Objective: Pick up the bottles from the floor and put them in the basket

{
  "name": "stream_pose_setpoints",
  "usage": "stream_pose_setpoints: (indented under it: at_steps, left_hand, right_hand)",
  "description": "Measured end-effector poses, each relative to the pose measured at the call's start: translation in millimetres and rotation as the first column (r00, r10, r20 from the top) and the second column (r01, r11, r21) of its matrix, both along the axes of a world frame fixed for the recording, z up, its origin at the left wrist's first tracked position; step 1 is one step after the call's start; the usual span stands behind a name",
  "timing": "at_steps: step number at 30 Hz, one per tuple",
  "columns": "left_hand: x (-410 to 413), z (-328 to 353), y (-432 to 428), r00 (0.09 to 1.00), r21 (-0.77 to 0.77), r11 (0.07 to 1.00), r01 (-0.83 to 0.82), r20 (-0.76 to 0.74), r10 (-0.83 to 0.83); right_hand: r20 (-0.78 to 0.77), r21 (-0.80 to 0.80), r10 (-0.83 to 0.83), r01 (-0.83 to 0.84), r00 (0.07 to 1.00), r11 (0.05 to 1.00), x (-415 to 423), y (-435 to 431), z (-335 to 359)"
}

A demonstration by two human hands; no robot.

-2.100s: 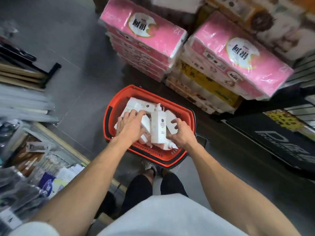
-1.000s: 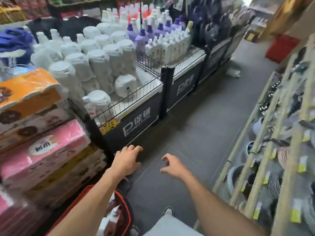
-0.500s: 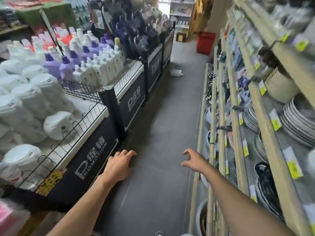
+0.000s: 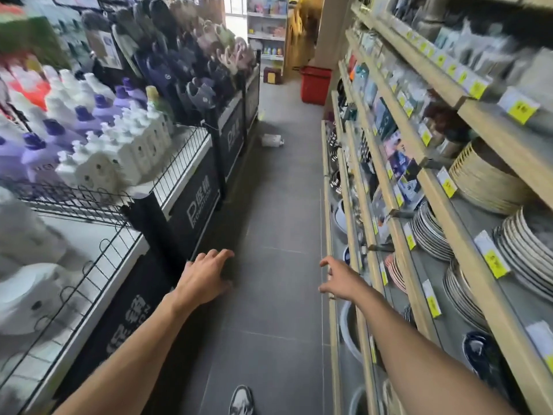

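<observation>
View swung from basket up aisle; left hand (image 4: 203, 280), right hand (image 4: 339, 281) spread loosely, empty.

Two seconds ago both hands were in the red basket among the white bottles. Now the left hand (image 4: 206, 280) and right hand (image 4: 341, 281) hang empty over the aisle floor (image 4: 281, 295), and a fallen bottle (image 4: 271, 141) shows far ahead.

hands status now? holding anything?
Left hand: open, empty, fingers spread.
Right hand: open, empty, fingers loosely curled.
</observation>
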State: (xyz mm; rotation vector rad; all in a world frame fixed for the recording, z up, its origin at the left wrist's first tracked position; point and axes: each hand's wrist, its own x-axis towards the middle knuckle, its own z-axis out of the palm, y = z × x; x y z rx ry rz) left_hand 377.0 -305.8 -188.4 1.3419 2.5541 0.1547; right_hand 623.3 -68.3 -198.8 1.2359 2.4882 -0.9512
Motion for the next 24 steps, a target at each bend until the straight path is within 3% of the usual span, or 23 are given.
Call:
stream_pose_setpoints:
  at_steps: [11, 20, 24]
  left_hand:
    - [-150, 8, 88, 0.999, -0.061, 0.997, 0.04, -0.033, -0.042]
    - [-188, -1, 190, 0.986, -0.072, 0.984, 0.165, -0.021, -0.167]
    - [-212, 3, 222, 0.99, -0.084, 0.988, 0.132, -0.028, -0.135]
  right_hand:
    - [-0.004, 0.099, -0.113, 0.112, 0.994, 0.989, -79, 90, 30]
    - [0.083, 0.099, -0.109, 0.1, 0.991, 0.99, -136, 145, 17]
    - [0.086, 0.087, -0.104, 0.096, 0.991, 0.992, -153, 189, 17]
